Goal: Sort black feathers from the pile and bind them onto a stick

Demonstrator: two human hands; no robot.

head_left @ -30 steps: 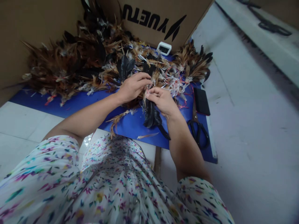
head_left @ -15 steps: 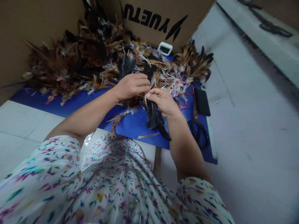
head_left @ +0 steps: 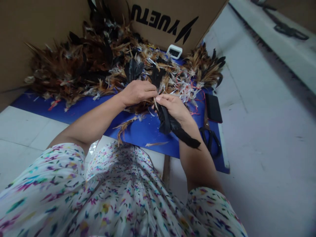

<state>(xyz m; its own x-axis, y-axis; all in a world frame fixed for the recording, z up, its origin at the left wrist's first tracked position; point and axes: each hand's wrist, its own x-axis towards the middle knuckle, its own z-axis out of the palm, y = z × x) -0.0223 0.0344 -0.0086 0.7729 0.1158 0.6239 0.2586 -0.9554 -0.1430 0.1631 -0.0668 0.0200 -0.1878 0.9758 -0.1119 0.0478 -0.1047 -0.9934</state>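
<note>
My right hand [head_left: 172,104] is closed around the quill ends of a bunch of black feathers [head_left: 169,123], whose dark tips hang down over my right forearm. Against its fingertips, my left hand [head_left: 141,92] has its fingers pinched together at the top of the bunch; what lies between them is too small to make out. Just beyond the hands are loose black feathers [head_left: 157,75] and a tangle of white and red ties [head_left: 189,90]. A small brown feather cluster [head_left: 126,126] lies on the blue board [head_left: 138,136] nearer to me.
A large heap of brown and black feathers [head_left: 66,62] spreads at the left. Another feather bundle [head_left: 206,65] lies at the right, near a white digital device [head_left: 174,51]. A black phone [head_left: 213,108] and black-handled scissors [head_left: 211,141] rest at the board's right edge. A cardboard box [head_left: 170,16] stands behind.
The black feathers have swung to the right, their tips now across my right forearm. My right hand has turned slightly, and the left fingers have drawn closer together.
</note>
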